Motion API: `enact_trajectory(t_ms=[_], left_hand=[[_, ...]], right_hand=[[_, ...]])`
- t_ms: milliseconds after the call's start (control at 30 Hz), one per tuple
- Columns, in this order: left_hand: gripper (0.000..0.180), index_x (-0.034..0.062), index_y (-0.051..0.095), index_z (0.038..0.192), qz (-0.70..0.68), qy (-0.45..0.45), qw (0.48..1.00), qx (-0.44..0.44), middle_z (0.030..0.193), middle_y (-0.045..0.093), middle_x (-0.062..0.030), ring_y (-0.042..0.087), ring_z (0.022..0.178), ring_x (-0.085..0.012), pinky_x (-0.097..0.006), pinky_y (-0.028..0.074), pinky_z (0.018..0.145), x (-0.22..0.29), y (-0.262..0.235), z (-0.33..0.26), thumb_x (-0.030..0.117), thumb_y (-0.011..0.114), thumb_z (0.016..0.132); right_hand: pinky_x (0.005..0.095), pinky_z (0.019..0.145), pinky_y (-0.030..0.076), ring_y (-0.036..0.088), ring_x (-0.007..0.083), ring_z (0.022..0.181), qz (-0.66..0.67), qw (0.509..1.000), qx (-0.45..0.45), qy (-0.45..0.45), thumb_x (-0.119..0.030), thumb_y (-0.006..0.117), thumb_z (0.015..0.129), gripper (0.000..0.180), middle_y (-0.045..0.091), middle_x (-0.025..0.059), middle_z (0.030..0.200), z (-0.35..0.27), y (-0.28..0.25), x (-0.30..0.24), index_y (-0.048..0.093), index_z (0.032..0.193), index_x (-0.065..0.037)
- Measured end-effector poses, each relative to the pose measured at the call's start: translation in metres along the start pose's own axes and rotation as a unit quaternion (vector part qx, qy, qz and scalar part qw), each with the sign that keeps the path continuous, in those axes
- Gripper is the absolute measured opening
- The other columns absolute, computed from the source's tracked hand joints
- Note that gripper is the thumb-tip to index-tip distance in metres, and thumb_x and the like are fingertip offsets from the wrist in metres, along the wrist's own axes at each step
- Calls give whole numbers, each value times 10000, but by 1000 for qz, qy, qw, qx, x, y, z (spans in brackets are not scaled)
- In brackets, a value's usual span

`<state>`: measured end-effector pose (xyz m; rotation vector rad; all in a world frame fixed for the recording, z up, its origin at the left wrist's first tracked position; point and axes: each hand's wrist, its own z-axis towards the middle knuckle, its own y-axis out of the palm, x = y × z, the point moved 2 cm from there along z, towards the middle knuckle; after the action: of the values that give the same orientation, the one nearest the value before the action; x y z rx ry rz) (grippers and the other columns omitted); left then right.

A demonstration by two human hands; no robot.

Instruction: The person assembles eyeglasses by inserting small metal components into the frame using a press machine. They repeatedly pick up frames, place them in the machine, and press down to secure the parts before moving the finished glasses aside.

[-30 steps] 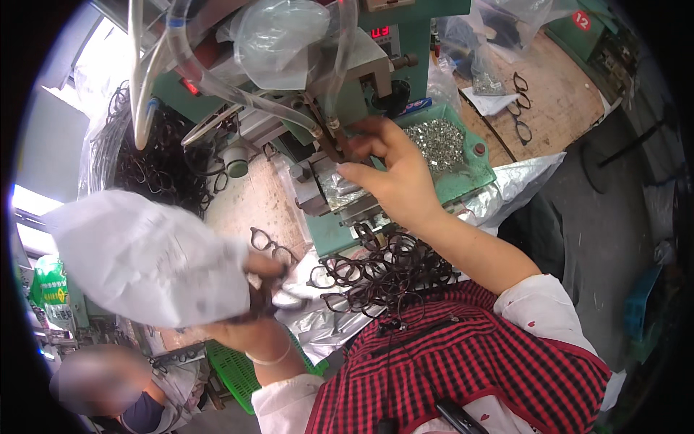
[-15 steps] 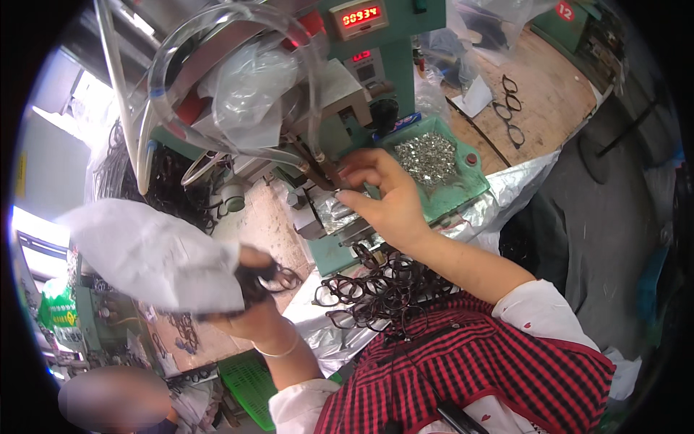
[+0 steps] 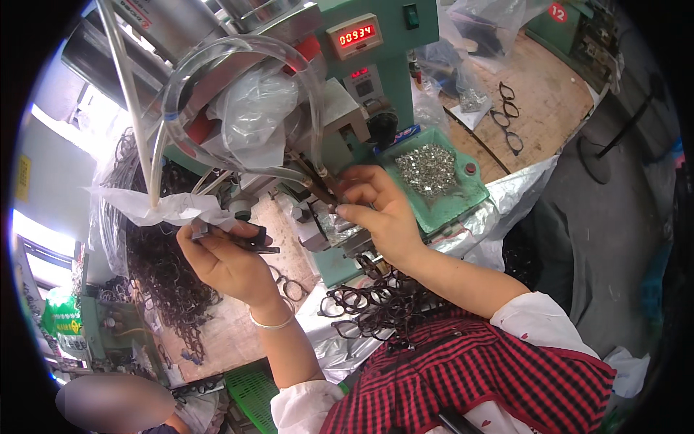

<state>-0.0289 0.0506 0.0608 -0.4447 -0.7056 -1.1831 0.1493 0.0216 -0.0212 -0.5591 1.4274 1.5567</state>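
Note:
My left hand is raised left of the machine, its fingers closed on a dark, flat-ended piece with a knob that I cannot name. A crumpled white sheet spreads from the top of those fingers. At the green bench machine, my right hand is closed, thumb and fingertips at the metal fixture beneath the tool head. Whatever those fingertips hold is too small or hidden to name. Below the fixture lies a heap of dark eyeglass frames. One dark frame rests on the table.
A green tray of small shiny metal parts sits right of my right hand. More eyeglass frames lie on the far right board. Clear tubing loops before the machine. A green basket and another person are lower left.
My left hand has moved up and away toward the machine. The white sheet, which hung large over that hand, now lies flatter above it. My right hand stays at the fixture.

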Motion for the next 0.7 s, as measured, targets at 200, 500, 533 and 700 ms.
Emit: enact_trajectory(t_ms=[200,500,533,700], left_hand=[[195,34,487,1140,-5,7,1000,-16,664,562,-42,521,503,-87,-221,451,408,0,0,0,179,370,1080],[256,4,479,1104,-173,-62,979,-83,639,528,-43,518,484,-125,-247,428,434,20,-5,-9,252,441,1052],[282,-12,472,1122,-253,-92,955,-121,634,531,-49,540,499,-148,-262,432,449,26,-14,-22,257,445,1043],[351,26,541,1066,-573,-437,680,-139,553,490,-59,444,366,-183,-333,392,424,31,-23,-109,354,426,1017]], right_hand=[[242,851,452,602,93,908,3,1000,22,-9,20,656,856,384,658,46,996,-1,2,6,520,1214,12],[276,872,467,617,149,978,2,998,36,58,21,627,866,471,664,83,1045,-6,6,-24,466,1309,25],[286,884,471,624,170,999,-68,998,-3,14,-2,624,876,461,667,90,1068,-7,4,-35,479,1313,19],[327,920,493,641,203,1053,-328,936,-102,-77,-263,618,958,367,667,98,1147,-21,-25,-77,615,1250,-40]])
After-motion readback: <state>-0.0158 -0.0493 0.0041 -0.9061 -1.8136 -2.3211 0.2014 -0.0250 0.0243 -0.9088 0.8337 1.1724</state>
